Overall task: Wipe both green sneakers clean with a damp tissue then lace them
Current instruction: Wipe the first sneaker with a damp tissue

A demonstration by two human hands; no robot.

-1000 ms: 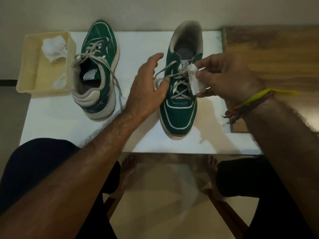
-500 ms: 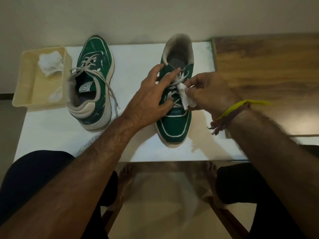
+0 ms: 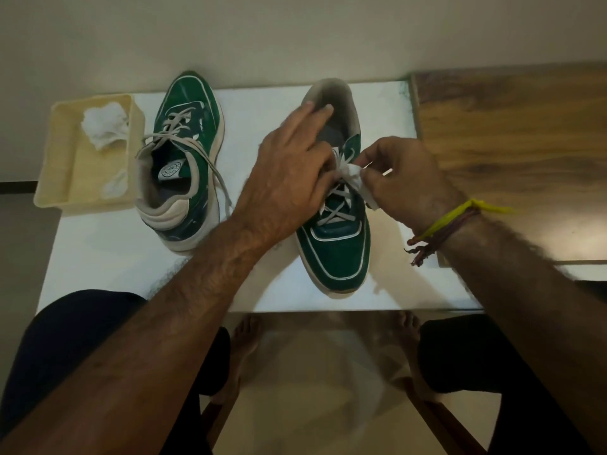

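Note:
Two green sneakers with grey laces stand on a white table. The left sneaker points away from me, its laces loose over the side. The right sneaker points its toe toward me. My left hand lies on top of the right sneaker, with two fingers stretched out to the heel collar. My right hand pinches a white tissue against the laces near the tongue. Much of the right sneaker's left side is hidden under my left hand.
A cream plastic tray sits at the table's far left and holds crumpled white tissue. A wooden surface adjoins the table on the right. A wall runs behind. My knees and bare feet show below the table's near edge.
My left hand has slid along the right sneaker from the laces toward the heel collar. My right hand with the tissue stays at the laces.

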